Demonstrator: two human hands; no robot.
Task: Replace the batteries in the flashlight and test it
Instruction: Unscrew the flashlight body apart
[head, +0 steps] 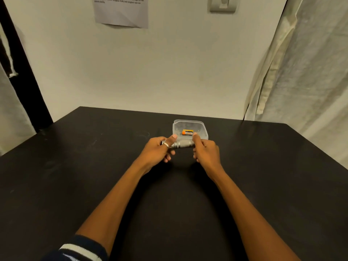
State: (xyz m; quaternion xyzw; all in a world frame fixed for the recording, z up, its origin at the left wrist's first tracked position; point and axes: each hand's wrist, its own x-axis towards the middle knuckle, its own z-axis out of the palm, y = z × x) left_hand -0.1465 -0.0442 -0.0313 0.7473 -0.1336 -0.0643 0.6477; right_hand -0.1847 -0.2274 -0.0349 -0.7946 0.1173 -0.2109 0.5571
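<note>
A grey metal flashlight (183, 143) lies level between both hands, just above the black table (75, 166). My left hand (159, 150), with a ring on the thumb, grips its left end. My right hand (205, 150) grips its right end, thumb on top. Most of both ends is hidden by the fingers. Right behind the flashlight stands a small clear plastic container (188, 126) holding an orange and black battery (187, 132).
The table reaches back to a pale wall with a taped paper sheet (121, 12) and a switch plate (223, 4). A light curtain (301, 72) hangs at the right, beside the table's far right corner.
</note>
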